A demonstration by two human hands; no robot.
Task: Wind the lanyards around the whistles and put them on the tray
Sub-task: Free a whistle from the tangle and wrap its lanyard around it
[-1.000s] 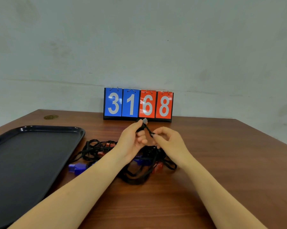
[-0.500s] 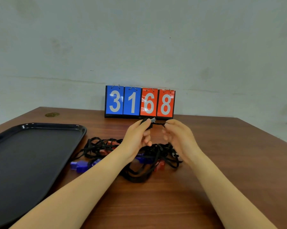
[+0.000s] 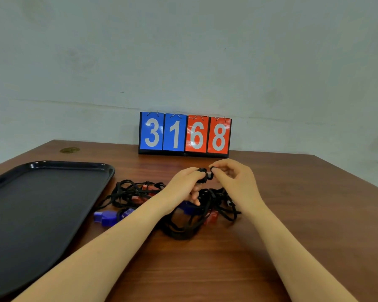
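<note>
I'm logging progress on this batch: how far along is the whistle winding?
Done: nothing yet; the black tray holds no whistles. In hand: the left hand grips a lanyard-wrapped bundle while the right hand pinches its cord. Left: a tangled pile beside the tray, including a loose blue whistle and red ones.

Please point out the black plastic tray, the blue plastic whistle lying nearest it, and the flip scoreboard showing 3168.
black plastic tray [image 3: 31,205]: head view, bare middle of its floor.
blue plastic whistle [image 3: 106,217]: head view, on its body.
flip scoreboard [image 3: 184,134]: head view, centre of the number cards.
</note>
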